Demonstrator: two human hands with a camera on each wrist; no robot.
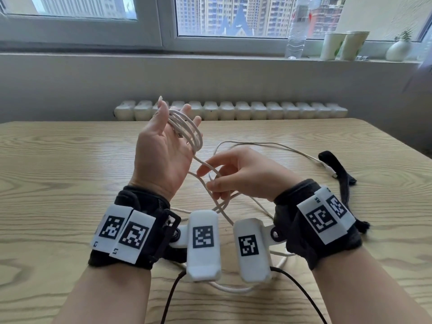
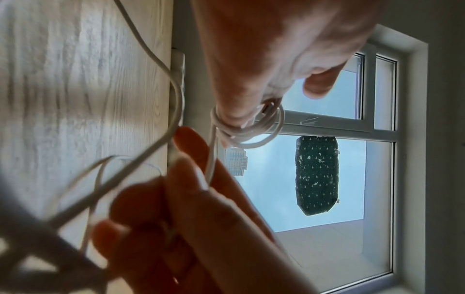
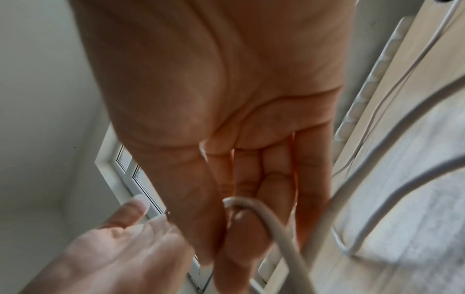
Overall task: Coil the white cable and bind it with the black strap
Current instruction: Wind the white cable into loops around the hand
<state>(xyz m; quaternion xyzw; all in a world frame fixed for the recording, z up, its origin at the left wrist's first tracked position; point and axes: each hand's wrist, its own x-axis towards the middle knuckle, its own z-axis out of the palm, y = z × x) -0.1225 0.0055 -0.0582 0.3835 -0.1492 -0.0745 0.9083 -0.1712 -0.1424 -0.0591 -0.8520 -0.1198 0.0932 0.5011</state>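
Note:
My left hand [image 1: 174, 127] is raised over the table, palm toward me, fingers nearly straight. Several loops of the white cable [image 1: 190, 130] are wound round its fingers; the left wrist view shows this coil [image 2: 247, 130] hanging on them. Just right of it, my right hand [image 1: 207, 178] pinches a loose strand between thumb and fingers; the right wrist view shows the cable [image 3: 266, 216] crossing the fingertips. The rest of the cable trails over the table to its plug [image 1: 329, 170] at the right. The black strap [image 1: 336, 166] lies flat beside that plug, touched by neither hand.
The wooden table [image 1: 70, 160] stretches out on both sides. A white radiator [image 1: 233, 109] runs behind its far edge. On the windowsill stand a water bottle [image 1: 295, 36], two paper cups [image 1: 343, 45] and a small vase [image 1: 398, 49]. Black cords [image 1: 301, 293] trail from the wrist cameras.

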